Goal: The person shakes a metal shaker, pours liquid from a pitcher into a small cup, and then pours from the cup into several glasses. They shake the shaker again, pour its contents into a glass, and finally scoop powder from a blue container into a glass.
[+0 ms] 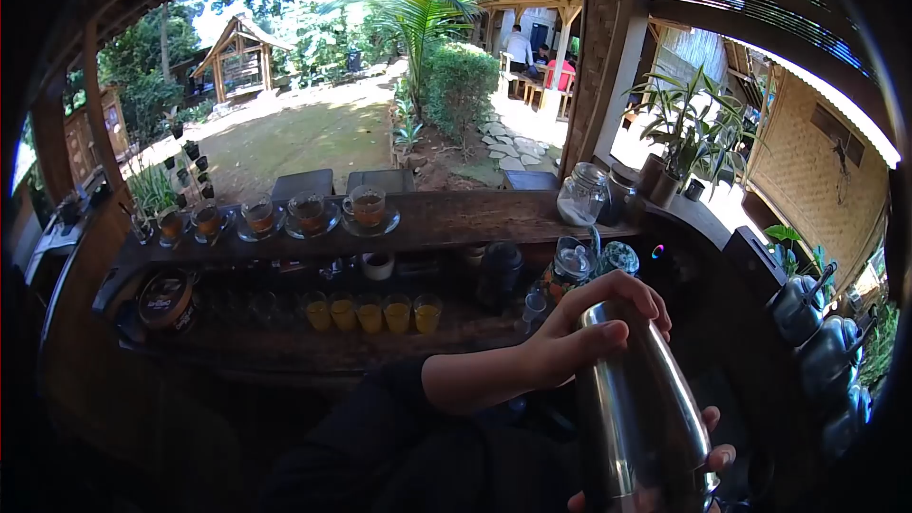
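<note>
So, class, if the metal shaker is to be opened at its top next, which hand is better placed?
Probably the left hand: it wraps over the upper end of the metal shaker, while the right hand grips lower down, better placed for steadying.

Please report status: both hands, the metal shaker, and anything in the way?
Left hand on top of the metal shaker; right hand lower around it. Metal shaker tilted. Glass jar beyond on the counter, apart from it.

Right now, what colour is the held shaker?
The shaker is shiny silver, clearest in the head view.
</note>
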`<act>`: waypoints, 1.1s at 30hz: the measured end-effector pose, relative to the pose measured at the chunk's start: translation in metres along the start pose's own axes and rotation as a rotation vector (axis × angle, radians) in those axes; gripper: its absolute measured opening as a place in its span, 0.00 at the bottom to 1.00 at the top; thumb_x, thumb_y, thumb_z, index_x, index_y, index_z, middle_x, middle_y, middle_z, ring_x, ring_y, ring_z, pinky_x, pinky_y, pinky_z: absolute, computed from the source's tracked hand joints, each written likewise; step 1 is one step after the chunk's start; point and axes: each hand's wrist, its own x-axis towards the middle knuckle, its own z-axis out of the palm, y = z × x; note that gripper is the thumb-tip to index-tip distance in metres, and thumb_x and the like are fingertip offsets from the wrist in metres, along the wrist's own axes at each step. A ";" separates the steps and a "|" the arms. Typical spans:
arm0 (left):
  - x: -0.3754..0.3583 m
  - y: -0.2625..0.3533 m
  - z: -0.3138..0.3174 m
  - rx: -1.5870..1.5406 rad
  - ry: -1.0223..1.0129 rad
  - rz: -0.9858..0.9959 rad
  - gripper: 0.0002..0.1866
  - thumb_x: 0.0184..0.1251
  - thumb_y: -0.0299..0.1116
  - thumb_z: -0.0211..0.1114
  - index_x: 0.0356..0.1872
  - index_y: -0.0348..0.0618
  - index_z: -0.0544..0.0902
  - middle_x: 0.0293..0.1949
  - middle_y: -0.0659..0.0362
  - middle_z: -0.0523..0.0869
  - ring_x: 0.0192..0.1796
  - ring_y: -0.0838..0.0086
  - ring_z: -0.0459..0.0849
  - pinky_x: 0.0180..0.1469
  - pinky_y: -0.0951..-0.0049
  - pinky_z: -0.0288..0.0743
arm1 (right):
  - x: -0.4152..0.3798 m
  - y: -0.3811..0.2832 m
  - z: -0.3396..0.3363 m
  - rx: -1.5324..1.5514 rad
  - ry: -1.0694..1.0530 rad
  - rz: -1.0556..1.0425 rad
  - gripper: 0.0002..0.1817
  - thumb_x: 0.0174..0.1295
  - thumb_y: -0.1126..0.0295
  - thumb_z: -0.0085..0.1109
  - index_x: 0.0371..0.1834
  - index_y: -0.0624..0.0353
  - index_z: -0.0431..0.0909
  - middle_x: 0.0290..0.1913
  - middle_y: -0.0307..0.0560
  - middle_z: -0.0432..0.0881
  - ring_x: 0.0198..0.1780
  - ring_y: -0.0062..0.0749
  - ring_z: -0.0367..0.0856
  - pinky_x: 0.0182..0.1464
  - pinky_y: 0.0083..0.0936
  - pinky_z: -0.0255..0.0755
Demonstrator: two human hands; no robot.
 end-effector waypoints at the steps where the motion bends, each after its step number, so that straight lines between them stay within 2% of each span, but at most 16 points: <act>1: 0.002 -0.004 -0.002 -0.001 -0.001 -0.002 0.15 0.65 0.42 0.57 0.47 0.46 0.72 0.47 0.55 0.76 0.53 0.70 0.75 0.55 0.67 0.67 | 0.036 -0.023 -0.021 0.495 0.204 0.760 0.50 0.52 0.37 0.57 0.72 0.32 0.35 0.72 0.51 0.44 0.68 0.54 0.54 0.61 0.51 0.67; 3: 0.005 -0.019 -0.011 0.011 0.315 -0.133 0.23 0.61 0.50 0.59 0.48 0.44 0.71 0.54 0.48 0.72 0.59 0.60 0.72 0.59 0.58 0.66 | 0.103 -0.055 -0.058 1.480 0.606 2.284 0.50 0.51 0.39 0.60 0.72 0.32 0.39 0.72 0.53 0.45 0.65 0.54 0.63 0.60 0.51 0.68; 5: 0.010 -0.042 -0.033 -0.150 0.590 -0.262 0.31 0.60 0.53 0.58 0.60 0.49 0.65 0.62 0.51 0.67 0.65 0.56 0.66 0.63 0.52 0.61 | 0.141 -0.019 -0.029 1.739 1.105 3.123 0.52 0.46 0.44 0.68 0.68 0.38 0.41 0.66 0.62 0.54 0.60 0.63 0.66 0.57 0.56 0.69; 7: 0.004 -0.050 -0.049 -0.388 0.627 -0.295 0.33 0.62 0.56 0.53 0.64 0.50 0.62 0.63 0.50 0.66 0.65 0.55 0.66 0.64 0.52 0.60 | 0.149 -0.026 -0.033 2.046 1.000 3.241 0.57 0.41 0.55 0.75 0.67 0.25 0.38 0.67 0.55 0.50 0.60 0.65 0.65 0.56 0.47 0.73; 9: 0.003 -0.041 -0.035 -0.325 0.530 -0.235 0.32 0.62 0.56 0.52 0.61 0.46 0.65 0.61 0.47 0.69 0.62 0.55 0.70 0.62 0.53 0.63 | 0.141 -0.019 -0.029 1.826 1.221 3.252 0.59 0.42 0.50 0.74 0.69 0.24 0.34 0.67 0.55 0.52 0.62 0.61 0.64 0.57 0.47 0.73; 11: -0.002 -0.026 -0.018 -0.063 0.392 -0.196 0.27 0.62 0.50 0.59 0.57 0.45 0.69 0.59 0.50 0.71 0.59 0.61 0.72 0.59 0.58 0.66 | 0.102 0.007 -0.052 2.345 0.770 3.031 0.55 0.49 0.31 0.54 0.72 0.38 0.31 0.70 0.55 0.47 0.69 0.55 0.53 0.67 0.49 0.57; 15: -0.009 -0.008 -0.014 0.110 0.198 0.002 0.22 0.63 0.49 0.57 0.48 0.40 0.72 0.50 0.48 0.75 0.53 0.63 0.76 0.57 0.59 0.69 | 0.139 0.007 -0.044 2.074 1.108 3.127 0.52 0.48 0.40 0.61 0.71 0.40 0.38 0.68 0.55 0.51 0.67 0.53 0.56 0.66 0.50 0.55; 18: -0.004 -0.031 -0.055 -0.085 0.631 -0.238 0.18 0.65 0.44 0.56 0.47 0.41 0.72 0.46 0.52 0.77 0.50 0.67 0.78 0.54 0.62 0.72 | 0.166 0.004 -0.028 1.760 1.430 3.172 0.50 0.48 0.49 0.68 0.69 0.42 0.44 0.67 0.55 0.55 0.66 0.51 0.58 0.64 0.52 0.54; 19: -0.004 -0.034 -0.065 -0.238 0.740 -0.335 0.18 0.64 0.45 0.56 0.47 0.41 0.72 0.43 0.54 0.78 0.48 0.68 0.79 0.53 0.64 0.72 | 0.170 -0.008 -0.019 2.048 0.808 3.023 0.55 0.44 0.52 0.73 0.68 0.46 0.40 0.63 0.60 0.58 0.61 0.60 0.65 0.59 0.51 0.65; 21: -0.002 -0.033 -0.071 -0.269 0.799 -0.384 0.19 0.64 0.45 0.56 0.48 0.41 0.72 0.42 0.55 0.79 0.47 0.69 0.79 0.53 0.65 0.72 | 0.182 -0.004 -0.015 2.356 0.841 3.208 0.58 0.38 0.50 0.75 0.66 0.36 0.37 0.61 0.60 0.58 0.61 0.56 0.64 0.53 0.43 0.74; 24: 0.002 -0.014 -0.058 -0.095 0.566 -0.244 0.19 0.63 0.45 0.58 0.46 0.41 0.73 0.41 0.55 0.78 0.47 0.69 0.79 0.50 0.67 0.73 | 0.151 0.016 -0.022 1.827 1.151 3.114 0.60 0.44 0.48 0.71 0.69 0.49 0.33 0.63 0.67 0.55 0.64 0.62 0.60 0.60 0.60 0.62; 25: 0.004 -0.002 -0.047 -0.030 0.417 -0.147 0.18 0.61 0.45 0.59 0.44 0.42 0.73 0.41 0.54 0.77 0.47 0.68 0.78 0.50 0.68 0.72 | 0.125 0.003 -0.046 2.206 1.161 2.655 0.62 0.42 0.45 0.71 0.71 0.47 0.32 0.65 0.60 0.54 0.64 0.59 0.62 0.58 0.62 0.65; 27: 0.008 0.016 -0.043 0.022 0.036 0.035 0.16 0.63 0.42 0.60 0.44 0.42 0.74 0.43 0.56 0.76 0.47 0.72 0.77 0.52 0.68 0.70 | 0.130 0.015 -0.045 2.200 1.111 2.718 0.60 0.43 0.42 0.69 0.71 0.45 0.33 0.65 0.58 0.54 0.63 0.57 0.63 0.59 0.58 0.65; 30: 0.009 0.013 -0.065 -0.032 0.288 -0.081 0.19 0.61 0.44 0.59 0.44 0.41 0.73 0.42 0.52 0.77 0.47 0.66 0.79 0.51 0.66 0.72 | 0.143 0.039 -0.041 2.161 0.975 2.903 0.56 0.46 0.36 0.64 0.70 0.39 0.37 0.66 0.53 0.56 0.63 0.50 0.65 0.62 0.47 0.65; 32: 0.000 -0.013 -0.100 -0.175 0.641 -0.284 0.21 0.63 0.46 0.56 0.47 0.39 0.72 0.45 0.51 0.78 0.48 0.66 0.79 0.51 0.62 0.74 | 0.182 0.025 -0.014 1.780 0.761 3.067 0.57 0.42 0.43 0.72 0.66 0.48 0.41 0.62 0.67 0.59 0.61 0.55 0.65 0.63 0.42 0.64; 33: -0.002 -0.004 -0.095 -0.233 0.610 -0.371 0.21 0.65 0.47 0.54 0.48 0.39 0.72 0.47 0.51 0.78 0.50 0.66 0.79 0.53 0.62 0.73 | 0.182 0.037 -0.002 2.043 0.673 3.262 0.56 0.41 0.44 0.73 0.65 0.50 0.42 0.60 0.69 0.61 0.59 0.56 0.68 0.58 0.43 0.70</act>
